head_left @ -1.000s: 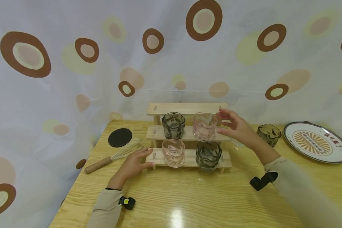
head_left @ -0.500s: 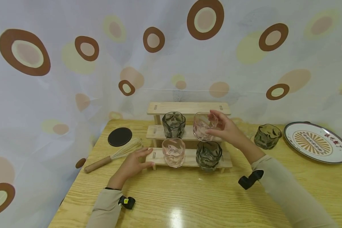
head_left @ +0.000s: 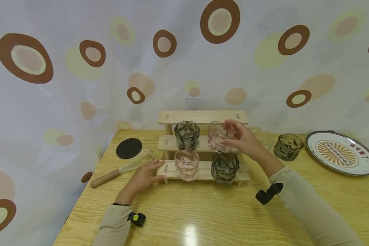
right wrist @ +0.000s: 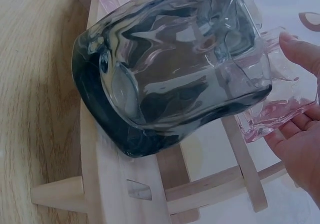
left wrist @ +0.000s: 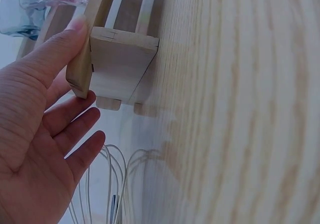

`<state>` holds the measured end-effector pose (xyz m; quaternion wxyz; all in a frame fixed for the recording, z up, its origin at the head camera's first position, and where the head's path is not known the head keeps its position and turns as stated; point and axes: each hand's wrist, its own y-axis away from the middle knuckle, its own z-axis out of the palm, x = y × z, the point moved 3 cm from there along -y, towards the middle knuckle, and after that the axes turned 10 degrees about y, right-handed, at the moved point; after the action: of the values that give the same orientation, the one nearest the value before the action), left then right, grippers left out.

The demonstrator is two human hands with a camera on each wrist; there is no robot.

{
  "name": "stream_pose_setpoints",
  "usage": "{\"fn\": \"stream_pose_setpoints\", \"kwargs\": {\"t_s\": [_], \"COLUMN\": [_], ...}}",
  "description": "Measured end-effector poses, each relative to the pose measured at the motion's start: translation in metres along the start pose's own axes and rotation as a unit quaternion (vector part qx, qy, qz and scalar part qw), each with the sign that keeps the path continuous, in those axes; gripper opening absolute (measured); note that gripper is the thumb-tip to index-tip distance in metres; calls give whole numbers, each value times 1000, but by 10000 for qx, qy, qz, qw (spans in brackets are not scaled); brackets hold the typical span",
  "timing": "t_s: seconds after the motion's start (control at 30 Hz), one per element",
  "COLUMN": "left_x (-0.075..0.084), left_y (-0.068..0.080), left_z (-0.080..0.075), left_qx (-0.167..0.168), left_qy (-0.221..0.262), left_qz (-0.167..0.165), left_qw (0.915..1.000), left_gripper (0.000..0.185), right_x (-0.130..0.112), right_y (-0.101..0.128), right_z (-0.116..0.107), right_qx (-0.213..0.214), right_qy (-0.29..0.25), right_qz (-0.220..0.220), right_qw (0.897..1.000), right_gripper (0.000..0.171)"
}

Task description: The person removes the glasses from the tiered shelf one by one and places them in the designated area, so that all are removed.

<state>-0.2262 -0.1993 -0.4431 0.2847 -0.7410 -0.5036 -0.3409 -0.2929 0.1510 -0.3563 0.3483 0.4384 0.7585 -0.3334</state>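
Observation:
A three-tier wooden rack (head_left: pixel 203 117) stands at the back of the table. My left hand (head_left: pixel 146 175) holds the left end of its lowest board, thumb on one face and fingers on the other, as the left wrist view shows (left wrist: pixel 45 108). On the middle board my right hand (head_left: pixel 246 140) grips a pink glass (head_left: pixel 216 136) from its right side, thumb in front. Left of that glass is a smoky grey glass (head_left: pixel 187 135). The lowest board bears another pink glass (head_left: pixel 187 165) and a dark grey glass (head_left: pixel 224 167), which partly hides the held glass in the right wrist view.
A whisk (head_left: pixel 120 171) with a wooden handle and a black round coaster (head_left: pixel 129 148) lie left of the rack. To the right are a dark glass (head_left: pixel 288 147) and a patterned plate (head_left: pixel 341 153). A spotted cloth (head_left: pixel 184 75) hangs behind the table.
My right hand has moved left from beside the pink glass on the middle board to around its right side. The left hand has stayed at the rack's end.

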Motion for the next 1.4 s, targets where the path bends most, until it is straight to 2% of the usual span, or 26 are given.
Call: {"fn": "stream_pose_setpoints", "kwargs": {"t_s": [0.3,0.57,0.8,0.97,1.0,1.17,1.27,1.4], "left_x": [1,1,1,-1,-2,-2,-2,-3], "left_y": [0,0,0,0,0,0,0,-1], "left_z": [0,0,1,1,1,0,0,1], "left_qx": [17,-15,-35,-24,-16,18,12,-1], "left_qy": [72,67,17,-40,-40,-24,-43,-86], "left_qz": [-119,-150,-80,-67,-62,-34,-10,-1], "left_qw": [9999,9999,10000,10000,10000,10000,10000,10000], "left_gripper": [63,63,62,63,63,62,62,63], "right_x": [1,4,19,32,35,50,60,73], "right_y": [4,22,48,67,71,86,93,101], "right_z": [-6,-36,-66,-78,-79,-81,-78,-70], "right_qx": [174,678,993,953,927,828,909,971], "right_qy": [-28,-184,96,97,-24,45,111,58], "right_qz": [-44,-417,-48,12,44,236,386,370], "right_qw": [9998,9967,9950,9954,9957,9963,9950,9946], "right_gripper": [72,62,61,64,65,65,60,53]}}
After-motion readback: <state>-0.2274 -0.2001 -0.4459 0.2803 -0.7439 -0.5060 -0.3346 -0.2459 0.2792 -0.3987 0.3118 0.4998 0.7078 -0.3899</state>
